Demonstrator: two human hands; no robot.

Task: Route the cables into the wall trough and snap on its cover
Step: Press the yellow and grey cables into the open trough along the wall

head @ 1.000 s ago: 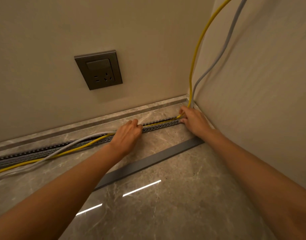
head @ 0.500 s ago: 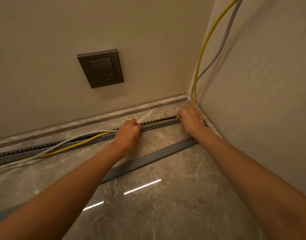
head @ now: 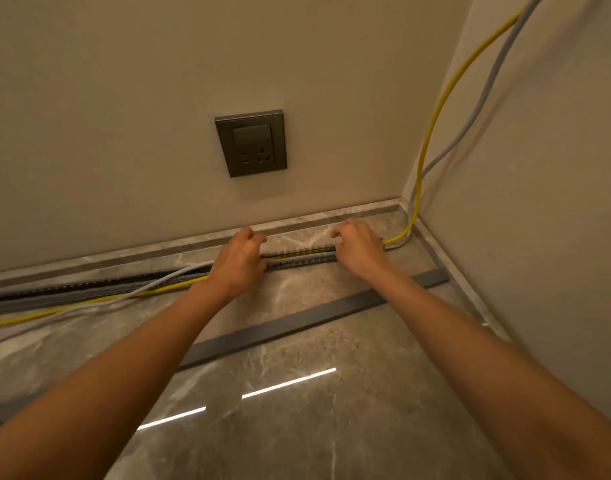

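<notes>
The slotted grey plastic trough (head: 297,259) is lying on the marble floor (head: 297,427) by the far wall, the yellow cable (head: 89,304) and grey cable (head: 172,277) partly inside. Left hand (head: 240,259) and right hand (head: 357,249) are resting on it, fingers curled; grip unclear. The flat grey cover strip (head: 297,327) is lying nearer.

The floor (head: 297,427) is polished grey marble with pale veins, and 2 bright light streaks glint off it. A slotted grey trough (head: 299,259) lies on it, running along the wall into the corner. Toward the corner a yellow cable (head: 89,303) sits inside the trough; further left it lies on the floor in front of the trough, beside a grey cable (head: 165,280). A long, flat grey cover (head: 297,325) lies loose on the floor, in front of the trough and apart from it.
</notes>
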